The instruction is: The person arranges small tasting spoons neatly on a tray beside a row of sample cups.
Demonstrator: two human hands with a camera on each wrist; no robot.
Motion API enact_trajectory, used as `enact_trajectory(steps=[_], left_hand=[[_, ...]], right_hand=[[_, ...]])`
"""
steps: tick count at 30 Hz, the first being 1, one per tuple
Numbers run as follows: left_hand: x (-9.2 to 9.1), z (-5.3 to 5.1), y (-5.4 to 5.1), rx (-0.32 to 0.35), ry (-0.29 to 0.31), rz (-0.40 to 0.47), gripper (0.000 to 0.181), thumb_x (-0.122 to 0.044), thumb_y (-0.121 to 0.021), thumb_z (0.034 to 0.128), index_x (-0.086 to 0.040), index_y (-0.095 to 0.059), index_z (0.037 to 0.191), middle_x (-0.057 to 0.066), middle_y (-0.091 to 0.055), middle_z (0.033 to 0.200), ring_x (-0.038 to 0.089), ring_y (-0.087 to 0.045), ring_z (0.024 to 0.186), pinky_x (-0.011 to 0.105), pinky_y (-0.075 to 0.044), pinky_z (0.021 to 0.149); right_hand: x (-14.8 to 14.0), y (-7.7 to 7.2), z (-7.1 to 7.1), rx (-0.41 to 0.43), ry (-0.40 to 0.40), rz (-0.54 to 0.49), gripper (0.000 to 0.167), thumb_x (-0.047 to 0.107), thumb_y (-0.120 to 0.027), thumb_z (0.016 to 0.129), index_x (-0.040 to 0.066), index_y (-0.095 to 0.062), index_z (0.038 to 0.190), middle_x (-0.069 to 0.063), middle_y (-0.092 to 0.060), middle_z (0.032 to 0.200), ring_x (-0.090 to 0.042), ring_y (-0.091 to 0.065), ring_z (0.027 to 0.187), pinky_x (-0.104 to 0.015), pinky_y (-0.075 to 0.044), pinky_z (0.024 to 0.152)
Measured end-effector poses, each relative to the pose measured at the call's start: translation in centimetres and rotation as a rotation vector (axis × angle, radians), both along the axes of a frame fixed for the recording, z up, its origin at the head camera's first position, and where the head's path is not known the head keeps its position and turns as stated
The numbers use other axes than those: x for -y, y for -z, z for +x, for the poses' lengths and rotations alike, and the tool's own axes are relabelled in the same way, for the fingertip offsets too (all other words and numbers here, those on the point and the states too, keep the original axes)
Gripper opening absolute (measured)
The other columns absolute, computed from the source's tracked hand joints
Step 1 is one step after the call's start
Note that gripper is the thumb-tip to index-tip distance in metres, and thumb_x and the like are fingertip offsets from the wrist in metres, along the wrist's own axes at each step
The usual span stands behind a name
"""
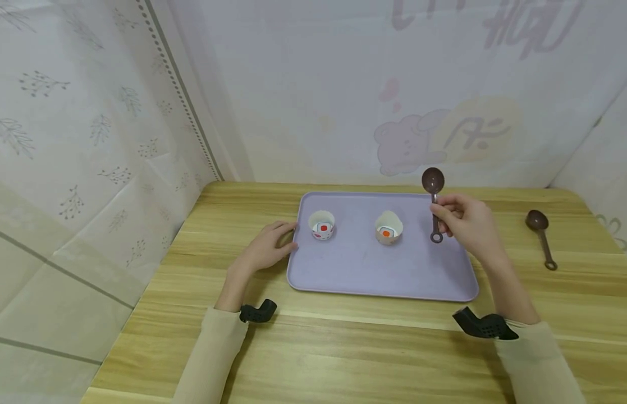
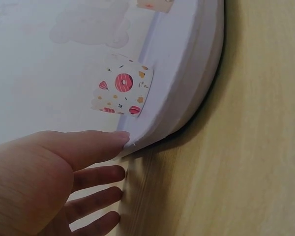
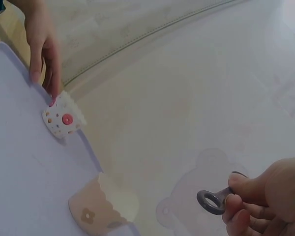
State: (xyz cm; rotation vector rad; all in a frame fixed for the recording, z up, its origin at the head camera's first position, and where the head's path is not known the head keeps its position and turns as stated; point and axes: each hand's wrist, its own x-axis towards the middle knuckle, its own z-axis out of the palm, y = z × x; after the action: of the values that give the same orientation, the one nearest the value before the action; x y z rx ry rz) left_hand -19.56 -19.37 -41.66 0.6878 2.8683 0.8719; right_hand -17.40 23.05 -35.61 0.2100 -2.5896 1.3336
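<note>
Pinched by its handle, a brown measuring spoon [image 1: 433, 180] is held up by the right hand [image 1: 470, 224] over the right part of the purple tray [image 1: 364, 275]. In the right wrist view the handle's ring end [image 3: 211, 202] sticks out beside the fingers of the right hand [image 3: 270, 196]. My left hand [image 1: 265, 247] touches the tray's left edge, fingers relaxed; the left wrist view shows its thumb on the rim and the fingers of the left hand [image 2: 59, 182] spread. On the tray stand a white patterned paper cup [image 1: 321, 225] at the left and a beige one [image 1: 388, 228] near the middle.
A second brown spoon [image 1: 537, 220] lies on the wooden table [image 1: 343, 348], right of the tray. Patterned white cloth [image 1: 293, 101] hangs behind the table and along both sides. Each wrist carries a black device [image 1: 259, 311] near the sleeve.
</note>
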Motion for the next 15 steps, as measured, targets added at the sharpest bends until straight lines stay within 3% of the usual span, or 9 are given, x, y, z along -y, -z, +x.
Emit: enact_trajectory(steps=[10,15], left_hand=[[0.1,0.0,0.1,0.005,-0.004,0.0,0.055,-0.019,-0.067,0.0984,0.001,-0.05,0.147,0.022,-0.053,0.143,0.041,-0.046,0.134,0.054,-0.035,0.115],[0.1,0.0,0.1,0.002,-0.006,-0.003,0.054,-0.018,-0.066,0.0985,0.001,-0.05,0.147,0.022,-0.052,0.143,0.041,-0.046,0.135,0.054,-0.035,0.115]], right_hand=[[1.9,-0.1,-0.4,-0.001,-0.035,-0.036,0.023,0.015,-0.068,0.098,-0.007,-0.065,0.105,-0.01,-0.066,0.076,-0.013,-0.06,0.054,-0.019,-0.049,0.047],[3.0,0.0,-0.7,0.001,-0.057,-0.054,0.022,0.014,-0.067,0.099,-0.007,-0.065,0.105,-0.013,-0.066,0.079,-0.009,-0.059,0.054,-0.019,-0.049,0.048]])
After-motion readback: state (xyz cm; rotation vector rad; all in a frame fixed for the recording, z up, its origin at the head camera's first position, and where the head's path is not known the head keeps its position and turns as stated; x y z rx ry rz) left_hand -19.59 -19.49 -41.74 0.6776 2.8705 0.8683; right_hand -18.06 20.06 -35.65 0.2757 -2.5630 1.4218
